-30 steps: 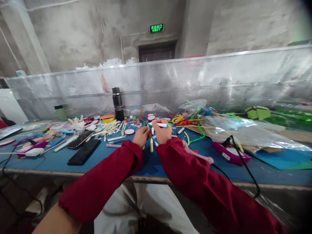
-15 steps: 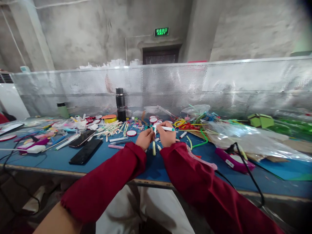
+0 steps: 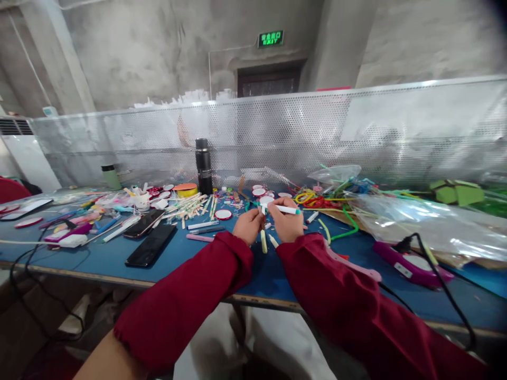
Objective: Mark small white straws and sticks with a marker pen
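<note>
- Lying at far left: purple-and-white power block (image 3: 67, 237), cords running off it.
- Two dark phones next, near one (image 3: 152, 245) just beside the farther one (image 3: 142, 223).
- Spread of thin sticks (image 3: 188, 207); black flask (image 3: 204, 174) upright behind, near the mesh panel.
- White pen (image 3: 203, 225) and pink pen (image 3: 200, 237) flat on the blue surface (image 3: 222, 269), left of my hands.
- My left hand (image 3: 247, 227): fingers pinched together on a small piece, too tiny to identify.
- Pale yellow pen (image 3: 263, 241) on the surface, between my hands.
- My right hand (image 3: 288, 224): fingers clamped on a white marker (image 3: 285, 209), teal end pointing right, other end near my left fingertips; can't tell if it touches the piece.
- Pink tool (image 3: 358, 266) beside my right sleeve.
- Far right: second purple block (image 3: 410, 266), clear plastic sheet (image 3: 415, 221) behind it.
</note>
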Motion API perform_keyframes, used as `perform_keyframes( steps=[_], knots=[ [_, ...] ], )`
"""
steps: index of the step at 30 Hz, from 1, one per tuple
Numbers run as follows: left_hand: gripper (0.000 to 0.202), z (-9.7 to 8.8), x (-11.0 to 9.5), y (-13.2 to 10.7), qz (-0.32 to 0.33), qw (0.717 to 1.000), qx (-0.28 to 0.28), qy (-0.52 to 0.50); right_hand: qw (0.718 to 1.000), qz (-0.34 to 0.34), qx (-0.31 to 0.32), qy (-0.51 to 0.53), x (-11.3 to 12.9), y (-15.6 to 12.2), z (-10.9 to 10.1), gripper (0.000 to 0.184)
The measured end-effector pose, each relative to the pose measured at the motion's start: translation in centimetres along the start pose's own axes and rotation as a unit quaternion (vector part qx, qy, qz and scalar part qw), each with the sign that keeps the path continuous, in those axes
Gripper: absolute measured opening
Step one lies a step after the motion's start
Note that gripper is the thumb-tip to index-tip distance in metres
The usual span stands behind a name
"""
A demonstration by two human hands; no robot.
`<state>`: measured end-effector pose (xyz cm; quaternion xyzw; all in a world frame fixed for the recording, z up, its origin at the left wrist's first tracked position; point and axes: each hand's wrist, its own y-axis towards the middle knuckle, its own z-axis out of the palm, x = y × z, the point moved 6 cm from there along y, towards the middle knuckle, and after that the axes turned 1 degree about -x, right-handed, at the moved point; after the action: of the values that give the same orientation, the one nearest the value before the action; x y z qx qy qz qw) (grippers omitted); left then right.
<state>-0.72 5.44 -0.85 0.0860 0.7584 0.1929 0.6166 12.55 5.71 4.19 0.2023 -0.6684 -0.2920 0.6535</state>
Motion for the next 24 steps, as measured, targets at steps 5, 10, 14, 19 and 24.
perform_keyframes(
  steps=[5, 10, 14, 19, 24],
  knots=[
    [0.03, 0.0, 0.1, -0.4, -0.036, 0.998, 0.01, -0.041, 1.0, 0.001, 0.01, 0.008, 0.3, -0.5, 0.2, 0.012],
    [0.038, 0.6, -1.0, -1.7, -0.072, 0.99, 0.015, -0.12, 0.998, 0.03, 0.008, 0.049, 0.9, -0.7, -0.4, 0.015],
    [0.043, 1.0, -1.7, -3.1, -0.113, 0.98, 0.055, -0.153, 0.999, 0.026, 0.019, 0.04, 1.7, -1.0, -1.2, 0.018],
    [0.051, -0.2, -1.4, -4.5, -0.151, 0.974, 0.08, -0.15, 0.998, 0.017, 0.058, -0.008, 2.4, -1.5, -1.5, 0.014],
    [0.049, -1.1, -1.1, -5.9, -0.18, 0.968, 0.094, -0.151, 0.998, -0.006, 0.048, -0.047, 3.5, -1.9, -2.3, 0.011]
  ],
)
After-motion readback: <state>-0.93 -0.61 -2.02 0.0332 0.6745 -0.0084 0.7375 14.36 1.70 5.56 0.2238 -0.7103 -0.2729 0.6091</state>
